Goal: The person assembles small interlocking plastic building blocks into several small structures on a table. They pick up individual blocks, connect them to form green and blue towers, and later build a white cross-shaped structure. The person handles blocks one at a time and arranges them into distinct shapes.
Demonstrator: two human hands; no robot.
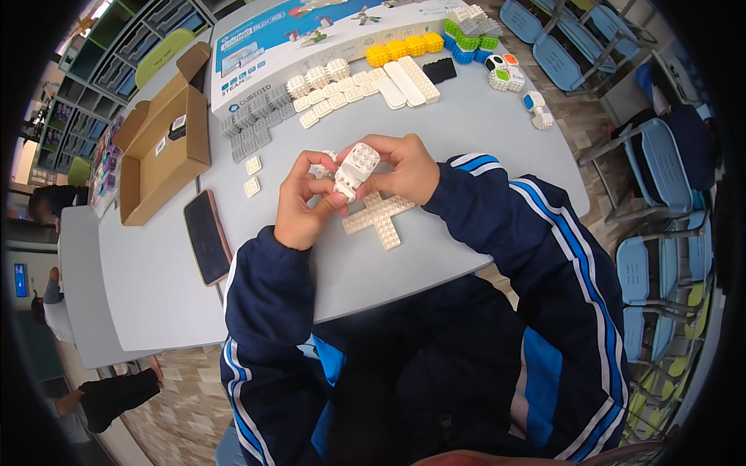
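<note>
Both hands hold one white studded block (355, 169) just above the grey table (435, 140). My left hand (301, 203) grips its lower left side, thumb and fingers pinched on it. My right hand (404, 169) wraps its right side. Under the hands a white cross-shaped plate assembly (381, 217) lies flat on the table. Small white pieces (322, 166) show behind my left fingers.
A dark phone (207, 237) lies left of my hands, beside an open cardboard box (159, 151). Farther back lie white, grey (252, 124), yellow (402, 48), green and blue blocks and a printed kit box (311, 35). Blue chairs (660, 171) stand at the right. Other people are at the far left.
</note>
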